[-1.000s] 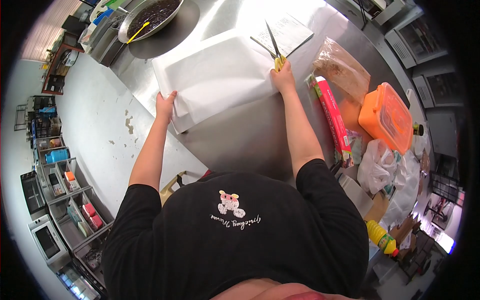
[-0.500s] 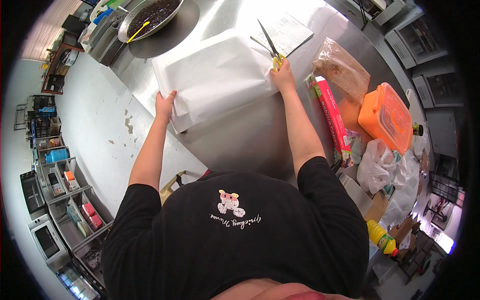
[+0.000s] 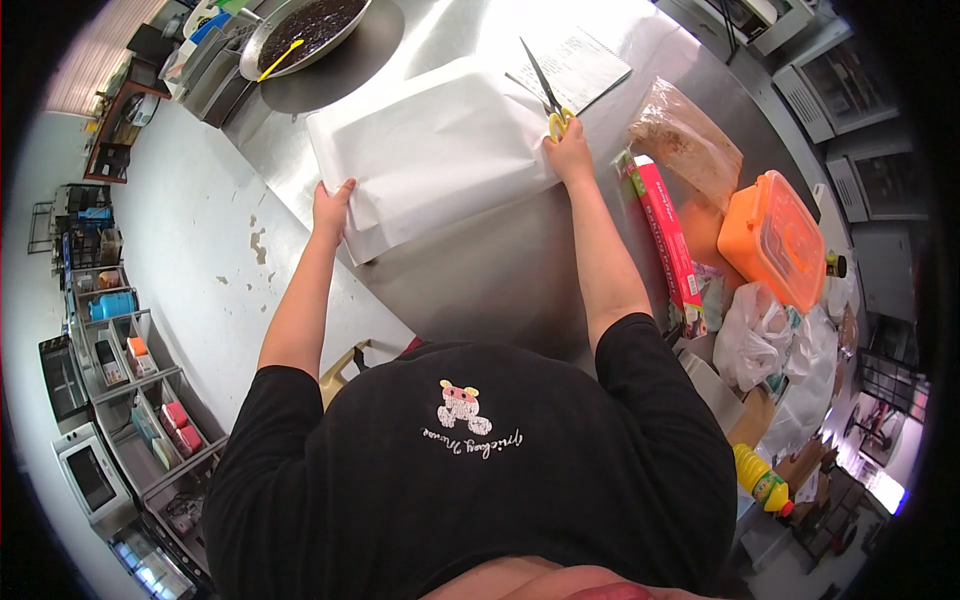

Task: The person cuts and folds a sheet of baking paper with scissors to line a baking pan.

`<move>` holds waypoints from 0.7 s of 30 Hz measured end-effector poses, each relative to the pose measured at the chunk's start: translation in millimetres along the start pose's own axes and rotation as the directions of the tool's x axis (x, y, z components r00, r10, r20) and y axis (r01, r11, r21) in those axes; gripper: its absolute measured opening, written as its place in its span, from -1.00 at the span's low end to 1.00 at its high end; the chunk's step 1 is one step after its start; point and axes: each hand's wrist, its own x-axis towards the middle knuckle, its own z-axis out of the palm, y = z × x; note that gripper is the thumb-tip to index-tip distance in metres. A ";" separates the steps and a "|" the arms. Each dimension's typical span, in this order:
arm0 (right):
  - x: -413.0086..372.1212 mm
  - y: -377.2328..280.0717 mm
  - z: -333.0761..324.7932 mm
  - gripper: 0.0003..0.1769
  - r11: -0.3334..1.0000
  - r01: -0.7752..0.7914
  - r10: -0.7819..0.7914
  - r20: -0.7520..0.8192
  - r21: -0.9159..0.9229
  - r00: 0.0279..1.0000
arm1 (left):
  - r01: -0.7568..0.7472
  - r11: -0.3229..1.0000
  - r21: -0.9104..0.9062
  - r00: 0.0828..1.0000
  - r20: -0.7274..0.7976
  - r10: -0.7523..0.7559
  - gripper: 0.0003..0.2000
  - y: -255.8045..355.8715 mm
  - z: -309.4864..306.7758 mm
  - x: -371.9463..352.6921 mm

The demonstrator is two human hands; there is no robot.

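Our right hand (image 3: 572, 158) grips the yellow-handled scissors (image 3: 543, 88), blades parted, at the right edge of a large white paper sheet (image 3: 430, 150) lying on the steel table (image 3: 480, 270). Our left hand (image 3: 332, 208) presses flat on its near left corner. Thin, light, floppy paper, it seems; best held by its edges. Bare steel lies nearer us; a red box (image 3: 665, 235) crowds the right.

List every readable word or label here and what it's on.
Shirt: script line under a small picture, upside down, not legible.
Printed sheet by the scissors: too small.
Red box: too blurred.
Yellow bottle: label blurred.
Nothing can be quoted.
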 end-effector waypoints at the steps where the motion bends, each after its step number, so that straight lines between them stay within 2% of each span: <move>1: -0.6 -0.5 -0.3 -0.34 1.000 0.004 -0.004 -0.002 -0.004 1.000 | 0.000 1.000 0.000 1.000 -0.001 0.000 -0.41 -0.9 -0.5 0.7; 9: 0.3 -0.6 0.4 -0.31 1.000 0.012 -0.012 0.006 0.006 1.000 | 0.103 0.992 -0.074 0.994 0.056 -0.099 -0.45 5.0 -0.8 -0.4; 18: -1.5 -2.3 0.2 -0.27 1.000 -0.008 0.008 0.004 -0.021 1.000 | 0.113 0.988 -0.103 0.991 0.083 -0.105 -0.47 9.8 -0.6 -1.1; 21: -1.1 -0.5 1.8 -0.26 0.999 0.033 -0.033 -0.031 -0.006 0.999 | 0.122 0.988 -0.099 0.990 0.082 -0.114 -0.48 10.3 0.0 -1.0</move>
